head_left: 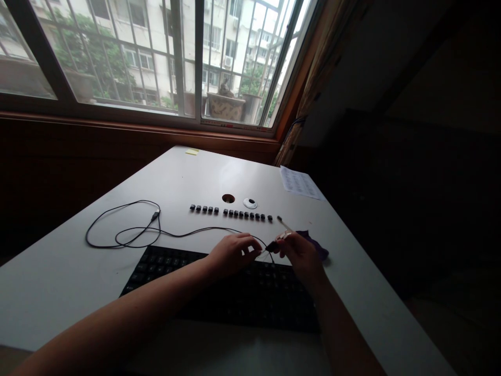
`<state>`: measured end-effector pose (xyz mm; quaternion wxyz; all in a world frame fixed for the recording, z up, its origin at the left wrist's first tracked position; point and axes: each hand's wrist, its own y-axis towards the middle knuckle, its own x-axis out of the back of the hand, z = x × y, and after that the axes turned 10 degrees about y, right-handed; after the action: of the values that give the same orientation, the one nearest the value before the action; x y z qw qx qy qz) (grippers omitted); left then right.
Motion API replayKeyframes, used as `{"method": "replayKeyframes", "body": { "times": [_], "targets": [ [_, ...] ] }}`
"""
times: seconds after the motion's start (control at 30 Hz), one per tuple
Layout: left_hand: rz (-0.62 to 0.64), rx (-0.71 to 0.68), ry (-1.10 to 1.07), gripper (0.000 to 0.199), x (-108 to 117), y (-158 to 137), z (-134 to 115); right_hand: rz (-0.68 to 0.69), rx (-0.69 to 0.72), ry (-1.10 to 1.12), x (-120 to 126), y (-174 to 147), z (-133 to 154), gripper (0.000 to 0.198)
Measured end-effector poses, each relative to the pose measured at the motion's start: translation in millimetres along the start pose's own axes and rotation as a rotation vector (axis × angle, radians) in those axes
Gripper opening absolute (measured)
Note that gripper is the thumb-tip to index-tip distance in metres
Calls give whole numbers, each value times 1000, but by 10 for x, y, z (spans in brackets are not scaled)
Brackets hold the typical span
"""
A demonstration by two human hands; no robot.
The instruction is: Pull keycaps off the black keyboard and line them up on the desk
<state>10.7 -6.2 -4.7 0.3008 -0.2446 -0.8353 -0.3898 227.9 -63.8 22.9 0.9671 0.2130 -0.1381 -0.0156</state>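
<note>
A dark keyboard [168, 261] lies across the near part of the white table, partly hidden under my forearms. Over its back edge, my left hand [235, 253] has curved fingers, thumb and index tips brought together; what is between them is too small to name. My right hand [297, 253] pinches a small black object [271, 246] with thin wires showing below it. Just beyond that hand, a thin pale stick with a dark tip [282, 221] points away; whether it is held cannot be seen. Behind the keyboard stands a row of loose black keycaps [240, 214].
The keyboard's black cable [188, 233] loops leftward to its USB plug [155, 214]. Purple cloth [315, 244] lies beside my right hand. Farther back are a round hole [228, 198], a white ring-shaped cover [250, 203], a printed sheet [299, 183] and a yellow note [192, 151].
</note>
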Motion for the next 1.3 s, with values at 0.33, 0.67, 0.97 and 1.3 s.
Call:
{"method": "replayKeyframes", "body": {
  "times": [0.33, 0.67, 0.97, 1.3],
  "targets": [
    [125, 18, 97, 11, -16, 2, 1, 33, -40, -108, 106, -19, -30, 24],
    [209, -12, 151, 9, 13, 9, -26, 81, -41, -178, 92, -28, 3, 21],
    [242, -37, 175, 12, -23, 1, 8, 160, -61, -136, 71, -35, 12, 17],
    [277, -87, 198, 17, -24, -6, 18, 350, -36, -172, 58, -14, 62, 6]
  ]
}}
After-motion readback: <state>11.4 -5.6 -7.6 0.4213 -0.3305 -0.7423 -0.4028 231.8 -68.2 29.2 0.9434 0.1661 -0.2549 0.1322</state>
